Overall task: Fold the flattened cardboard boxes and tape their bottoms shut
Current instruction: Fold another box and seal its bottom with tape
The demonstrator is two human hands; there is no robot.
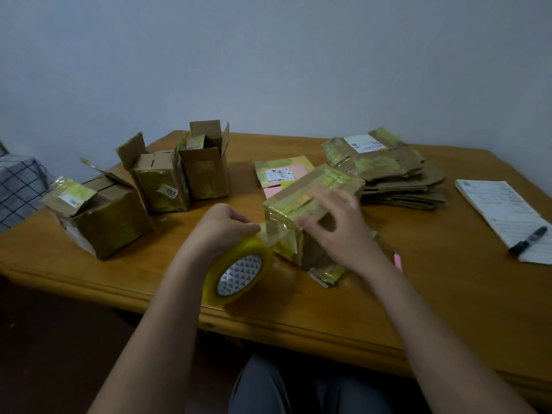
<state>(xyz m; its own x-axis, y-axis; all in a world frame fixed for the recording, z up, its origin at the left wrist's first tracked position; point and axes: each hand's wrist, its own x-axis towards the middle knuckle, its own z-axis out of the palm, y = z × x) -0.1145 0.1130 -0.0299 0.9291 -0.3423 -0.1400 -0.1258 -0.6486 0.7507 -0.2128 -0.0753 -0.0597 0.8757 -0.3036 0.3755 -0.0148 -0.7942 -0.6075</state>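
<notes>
While three folded boxes (143, 186) already stand left of the box (310, 204) you are taping, a stack of flat ones (397, 174) waits to its right. Your left hand (221, 225) grips the tape roll (239, 273) just left of it; your right hand (337, 225), blurred, seems to press spread fingers on its taped bottom.

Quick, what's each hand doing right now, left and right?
Left hand: grips the tape roll.
Right hand: open, fingers spread against the box being taped; blurred.
</notes>
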